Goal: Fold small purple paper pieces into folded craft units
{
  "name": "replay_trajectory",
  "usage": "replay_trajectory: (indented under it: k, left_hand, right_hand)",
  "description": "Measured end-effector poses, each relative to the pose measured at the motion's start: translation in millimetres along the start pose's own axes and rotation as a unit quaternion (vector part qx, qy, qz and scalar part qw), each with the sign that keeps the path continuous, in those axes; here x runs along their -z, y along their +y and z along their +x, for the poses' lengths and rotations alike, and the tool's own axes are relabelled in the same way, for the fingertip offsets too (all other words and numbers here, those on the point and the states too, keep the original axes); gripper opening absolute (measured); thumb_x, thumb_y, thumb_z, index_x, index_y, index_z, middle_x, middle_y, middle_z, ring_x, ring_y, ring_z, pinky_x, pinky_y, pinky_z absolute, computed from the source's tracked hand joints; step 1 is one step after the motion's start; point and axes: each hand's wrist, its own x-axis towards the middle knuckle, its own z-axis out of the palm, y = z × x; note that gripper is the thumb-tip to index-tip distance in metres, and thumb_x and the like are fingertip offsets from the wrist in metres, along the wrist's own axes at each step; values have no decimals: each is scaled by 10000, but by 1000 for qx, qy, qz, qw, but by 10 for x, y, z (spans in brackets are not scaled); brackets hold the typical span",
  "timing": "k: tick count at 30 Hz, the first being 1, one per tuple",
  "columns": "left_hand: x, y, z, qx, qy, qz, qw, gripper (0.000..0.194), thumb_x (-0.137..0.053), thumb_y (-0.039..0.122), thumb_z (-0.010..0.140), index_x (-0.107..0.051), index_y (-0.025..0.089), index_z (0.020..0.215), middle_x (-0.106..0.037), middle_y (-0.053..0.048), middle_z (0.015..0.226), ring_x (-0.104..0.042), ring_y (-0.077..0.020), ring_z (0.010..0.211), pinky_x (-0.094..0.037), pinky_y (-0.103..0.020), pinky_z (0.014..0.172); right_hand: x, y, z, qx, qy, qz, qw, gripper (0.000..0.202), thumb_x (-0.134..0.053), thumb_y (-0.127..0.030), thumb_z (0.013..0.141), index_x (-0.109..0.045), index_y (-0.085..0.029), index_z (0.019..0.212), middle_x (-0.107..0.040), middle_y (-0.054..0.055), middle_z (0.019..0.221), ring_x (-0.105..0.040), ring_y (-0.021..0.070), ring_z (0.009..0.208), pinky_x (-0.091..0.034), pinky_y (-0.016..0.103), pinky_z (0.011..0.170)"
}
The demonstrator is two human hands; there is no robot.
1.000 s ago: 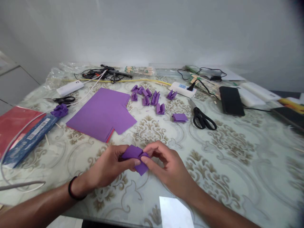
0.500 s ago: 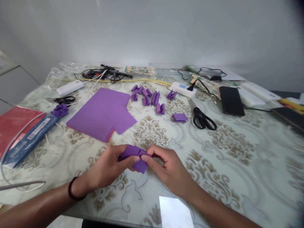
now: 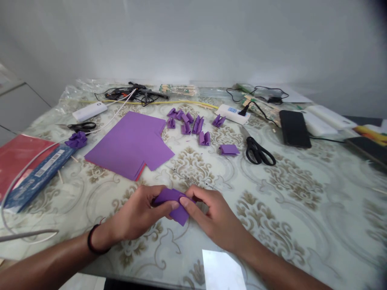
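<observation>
A small folded piece of purple paper (image 3: 180, 215) is held between both hands above the front of the table. My left hand (image 3: 142, 213) grips its left side, thumb on top and fingers behind. My right hand (image 3: 213, 215) pinches the right part, with the thumb pressed on a fold near the middle. Fingers cover some of the paper's edges. Beyond the hands lie several folded purple paper pieces (image 3: 198, 125), and one flatter folded piece (image 3: 229, 150) rests nearer the right. Large purple sheets (image 3: 127, 141) are stacked to the left, with a red edge beneath.
Black-handled scissors (image 3: 258, 152) lie at right, beside a black phone (image 3: 294, 129) and a white power strip (image 3: 232, 114). Another pair of scissors (image 3: 83, 127), a crumpled purple paper flower (image 3: 76, 139) and a red-and-blue packet (image 3: 39, 169) sit at left. A white cable (image 3: 116, 112) crosses there.
The paper in my hands has tilted slightly, its lower corner shifting down and right. My right thumb presses over the fold, which looks flatter. Things on the table stay put.
</observation>
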Motion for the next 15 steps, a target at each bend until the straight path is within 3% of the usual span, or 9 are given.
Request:
replay_trajectory:
  k: [8,15]
  left_hand:
    - [28,22,-9,-10,-38,-73,997,247,-738,355,949,-714,158,801,-524,43,682,-421,-111,641,-330,-233,587]
    - [37,43,-30,-44,-46,-42,997,240,-731,346,970,-735,156,822,-586,23,720,-470,-121,687,-368,-233,627]
  right_hand:
    - [17,2,-31,53,-11,9,999,276,-596,-337,1019,-568,-213,774,-532,-42,655,-502,116,591,-351,216,499]
    - [29,-6,-29,89,-12,23,996,231,-612,-298,1003,-595,-206,792,-547,-51,661,-510,110,595,-385,232,569]
